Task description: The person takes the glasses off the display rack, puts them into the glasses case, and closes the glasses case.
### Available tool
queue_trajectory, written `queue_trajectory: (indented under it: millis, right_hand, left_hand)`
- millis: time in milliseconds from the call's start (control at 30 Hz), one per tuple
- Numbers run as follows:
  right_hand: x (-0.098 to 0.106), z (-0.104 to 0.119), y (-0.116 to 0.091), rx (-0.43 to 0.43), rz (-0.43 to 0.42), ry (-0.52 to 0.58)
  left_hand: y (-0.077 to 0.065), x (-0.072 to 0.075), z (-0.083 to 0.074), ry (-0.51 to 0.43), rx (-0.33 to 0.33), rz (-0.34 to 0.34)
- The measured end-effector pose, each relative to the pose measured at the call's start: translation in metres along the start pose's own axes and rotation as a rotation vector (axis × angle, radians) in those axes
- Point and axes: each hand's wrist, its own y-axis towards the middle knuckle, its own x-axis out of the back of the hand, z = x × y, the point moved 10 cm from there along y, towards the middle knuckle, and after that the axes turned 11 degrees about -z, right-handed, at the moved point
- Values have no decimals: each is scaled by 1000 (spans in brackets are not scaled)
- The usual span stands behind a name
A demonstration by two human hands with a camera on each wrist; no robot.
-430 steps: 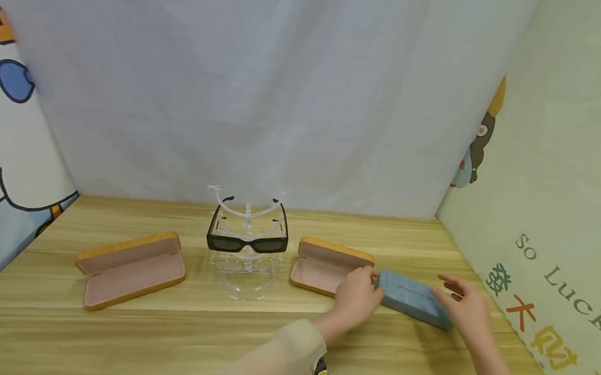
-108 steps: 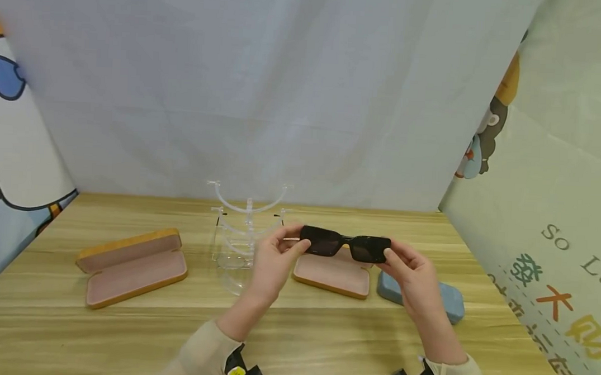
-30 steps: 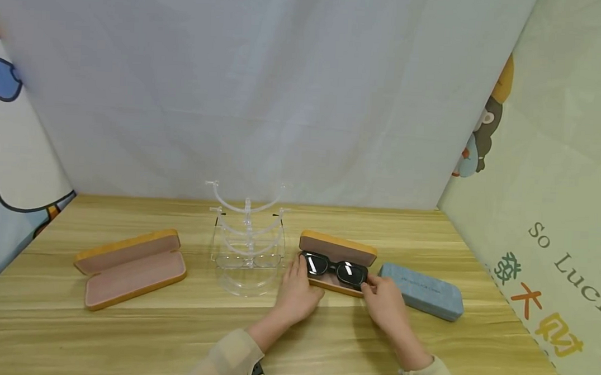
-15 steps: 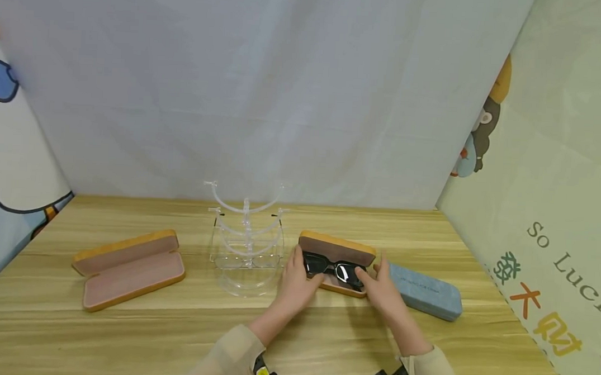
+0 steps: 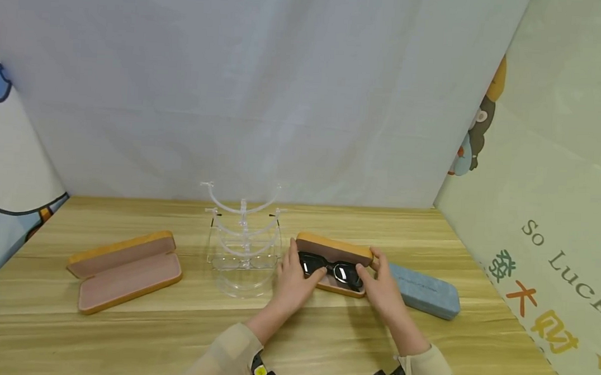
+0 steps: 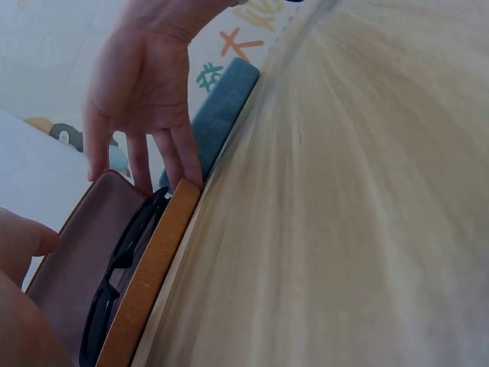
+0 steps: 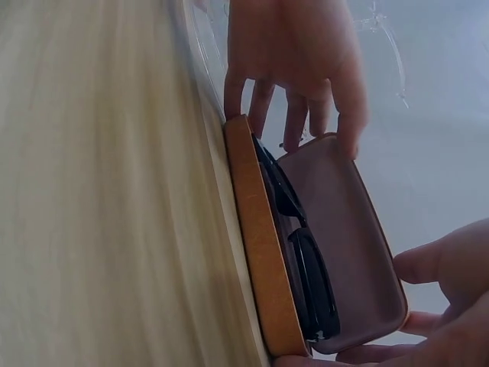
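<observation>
A tan-orange glasses case (image 5: 334, 243) with a pinkish lining stands open on the table. Black sunglasses (image 5: 330, 269) lie inside it, lenses facing up. At the case's left end is my left hand (image 5: 295, 285), its fingers extended up along the side toward the lid. My right hand (image 5: 384, 289) flanks the opposite end with straight fingers, the fingertips at the lid's corner. In the left wrist view, fingers of the right hand (image 6: 145, 99) touch the case's end; the right wrist view has the left hand (image 7: 298, 61) likewise at the far end.
Just right of the case lies a closed blue glasses case (image 5: 424, 291). A clear display stand (image 5: 246, 246) holds thin-framed eyeglasses (image 5: 227, 261) to the left. Farther left, another tan-orange case (image 5: 130, 275) lies open. Curtains border the wooden table (image 5: 319, 345) at the back and sides.
Earlier the sunglasses sat on the stand, then both hands held them above the case. Now they lie in it, and the fingers have slid up along its ends to the lid.
</observation>
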Motion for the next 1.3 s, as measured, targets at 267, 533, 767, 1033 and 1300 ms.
queue_trajectory:
  millis: [267, 533, 767, 1033, 1300]
  right_hand:
    - [2, 0, -1, 24, -20, 31]
    - [4, -3, -4, 5, -20, 16]
    - [6, -4, -3, 20, -52, -14]
    - [8, -3, -4, 32, -96, -56]
    - [9, -3, -5, 37, -93, -171]
  left_hand:
    - [-3, 2, 3, -44, 29, -9]
    - [-6, 3, 2, -16, 27, 10]
    - [-6, 11, -13, 67, -24, -25]
    - [-7, 19, -18, 152, -14, -136]
    - [-5, 23, -17, 209, -25, -188]
